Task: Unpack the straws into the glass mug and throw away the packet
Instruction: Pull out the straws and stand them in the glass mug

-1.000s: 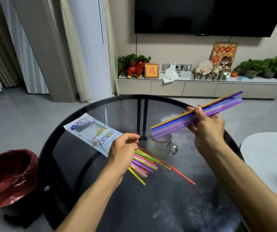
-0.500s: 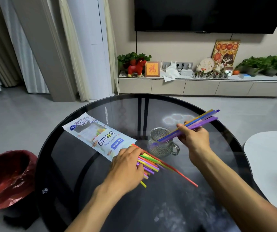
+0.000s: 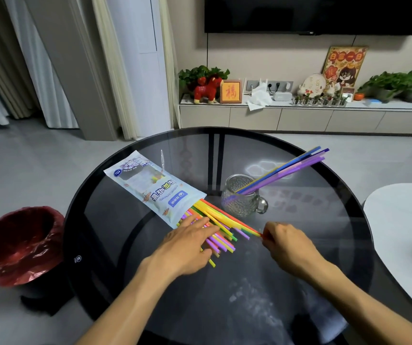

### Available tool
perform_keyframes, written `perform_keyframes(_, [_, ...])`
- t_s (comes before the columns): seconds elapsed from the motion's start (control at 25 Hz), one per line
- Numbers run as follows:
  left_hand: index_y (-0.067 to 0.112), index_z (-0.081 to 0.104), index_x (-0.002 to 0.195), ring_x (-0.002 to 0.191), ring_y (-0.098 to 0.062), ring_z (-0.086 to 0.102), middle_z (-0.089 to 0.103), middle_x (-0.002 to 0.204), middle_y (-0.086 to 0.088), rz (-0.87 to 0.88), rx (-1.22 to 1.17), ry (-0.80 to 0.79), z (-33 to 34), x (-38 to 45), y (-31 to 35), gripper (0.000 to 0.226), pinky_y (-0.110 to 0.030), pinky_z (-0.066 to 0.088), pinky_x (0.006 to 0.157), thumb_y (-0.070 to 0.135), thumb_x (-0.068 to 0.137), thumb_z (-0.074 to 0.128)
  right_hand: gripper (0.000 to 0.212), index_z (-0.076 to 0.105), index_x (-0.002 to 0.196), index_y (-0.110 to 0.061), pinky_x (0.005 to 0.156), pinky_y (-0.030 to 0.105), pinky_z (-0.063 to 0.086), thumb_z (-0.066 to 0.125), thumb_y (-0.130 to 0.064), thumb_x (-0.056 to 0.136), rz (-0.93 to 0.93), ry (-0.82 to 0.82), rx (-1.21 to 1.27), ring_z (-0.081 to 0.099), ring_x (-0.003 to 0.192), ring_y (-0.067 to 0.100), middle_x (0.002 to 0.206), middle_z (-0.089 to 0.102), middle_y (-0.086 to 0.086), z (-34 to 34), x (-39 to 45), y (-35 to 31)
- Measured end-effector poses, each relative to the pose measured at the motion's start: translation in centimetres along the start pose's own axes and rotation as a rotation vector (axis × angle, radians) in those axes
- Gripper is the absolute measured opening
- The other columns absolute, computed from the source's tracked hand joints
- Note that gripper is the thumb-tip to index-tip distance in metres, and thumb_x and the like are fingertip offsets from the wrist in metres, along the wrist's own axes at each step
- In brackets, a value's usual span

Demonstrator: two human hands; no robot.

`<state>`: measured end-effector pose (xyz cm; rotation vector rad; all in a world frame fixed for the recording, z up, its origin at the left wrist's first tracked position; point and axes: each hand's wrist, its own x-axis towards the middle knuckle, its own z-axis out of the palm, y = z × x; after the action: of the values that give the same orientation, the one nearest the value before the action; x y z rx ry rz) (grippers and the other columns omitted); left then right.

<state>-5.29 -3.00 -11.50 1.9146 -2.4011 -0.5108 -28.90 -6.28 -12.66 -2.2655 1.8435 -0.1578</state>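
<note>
A glass mug [image 3: 243,199] stands mid-table with a bunch of blue, purple and yellow straws [image 3: 292,168] leaning out to the right. A white and blue straw packet [image 3: 155,186] lies flat to its left, its open end toward me. Many coloured straws [image 3: 218,221] spill from it across the glass. My left hand [image 3: 187,241] lies flat on the spilled straws, fingers spread. My right hand [image 3: 287,242] pinches the near tip of an orange-red straw in that pile.
The round black glass table [image 3: 299,282] has a dark rim. A bin with a red liner [image 3: 15,245] stands on the floor at the left. A white table edge [image 3: 404,232] is at the right. A low TV cabinet [image 3: 299,115] lines the far wall.
My right hand let go of the blue and purple bunch, which now rests in the mug, and came down to the pile. My left hand stayed on the spilled straws.
</note>
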Motion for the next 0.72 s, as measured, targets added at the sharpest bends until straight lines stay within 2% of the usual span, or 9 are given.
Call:
perform_keyframes(0.12, [0.041, 0.033, 0.142, 0.149, -0.014, 0.008, 0.017, 0.16, 0.013, 0.026, -0.031, 0.015, 0.1, -0.6, -0.5, 0.055, -0.046, 0.031, 0.115, 0.033, 0.091, 0.051, 0.012, 0.053, 0.076, -0.027, 0.071, 0.039, 0.053, 0.055, -0.026, 0.087, 0.005, 0.009, 0.082, 0.065, 0.085, 0.035, 0.087, 0.071, 0.008, -2.1, 0.4, 0.1])
perform_keyframes(0.2, [0.038, 0.038, 0.137, 0.143, -0.015, 0.024, 0.024, 0.153, 0.013, 0.038, -0.07, 0.075, 0.0, -0.8, -0.6, 0.053, -0.044, 0.04, 0.107, 0.033, 0.087, 0.057, 0.012, 0.061, 0.076, -0.023, 0.07, 0.04, 0.054, 0.056, -0.026, 0.086, -0.028, 0.14, 0.128, 0.065, 0.082, 0.036, 0.081, 0.072, 0.007, -3.1, 0.6, -0.4])
perform_keyframes(0.28, [0.034, 0.034, 0.136, 0.135, -0.018, 0.035, 0.023, 0.15, 0.013, 0.056, -0.089, 0.146, 0.1, -0.9, -0.4, 0.058, -0.04, 0.046, 0.1, 0.033, 0.085, 0.06, 0.018, 0.061, 0.08, -0.016, 0.07, 0.041, 0.052, 0.054, -0.028, 0.091, -0.079, 0.154, 0.199, 0.062, 0.086, 0.039, 0.08, 0.068, 0.01, -2.5, 0.8, -2.3])
perform_keyframes(0.36, [0.035, 0.021, 0.146, 0.143, -0.019, 0.023, 0.009, 0.159, 0.012, 0.066, -0.074, 0.14, 0.5, -0.9, -0.1, 0.068, -0.04, 0.037, 0.11, 0.033, 0.088, 0.056, 0.022, 0.059, 0.087, -0.015, 0.074, 0.041, 0.05, 0.049, -0.033, 0.095, -0.137, 0.053, 0.237, 0.062, 0.093, 0.038, 0.092, 0.065, 0.01, -0.5, 1.4, -4.5])
perform_keyframes(0.44, [0.035, 0.009, 0.152, 0.149, -0.015, 0.006, -0.002, 0.163, 0.013, 0.065, -0.025, 0.104, 0.8, -0.8, 0.1, 0.07, -0.039, 0.022, 0.118, 0.034, 0.093, 0.048, 0.025, 0.056, 0.101, -0.012, 0.074, 0.039, 0.047, 0.047, -0.035, 0.095, -0.163, 0.017, 0.096, 0.063, 0.101, 0.038, 0.108, 0.065, 0.012, 1.3, 2.1, -5.7])
perform_keyframes(0.56, [0.036, 0.012, 0.152, 0.149, -0.014, 0.003, 0.002, 0.163, 0.012, 0.062, 0.023, 0.088, 1.0, -0.4, -0.1, 0.065, -0.04, 0.019, 0.12, 0.036, 0.094, 0.043, 0.024, 0.052, 0.109, -0.009, 0.069, 0.035, 0.038, 0.051, -0.027, 0.093, -0.176, 0.041, -0.062, 0.059, 0.107, 0.037, 0.115, 0.064, 0.013, 1.5, 2.8, -5.8])
perform_keyframes(0.72, [0.034, 0.017, 0.151, 0.149, -0.015, 0.006, 0.009, 0.163, 0.012, 0.048, 0.028, 0.098, 1.3, 0.1, -0.2, 0.064, -0.042, 0.021, 0.12, 0.035, 0.093, 0.044, 0.026, 0.05, 0.108, -0.01, 0.077, 0.04, 0.043, 0.045, -0.032, 0.097, -0.17, 0.01, 0.041, 0.058, 0.107, 0.038, 0.117, 0.06, 0.015, 1.8, 3.0, -5.8])
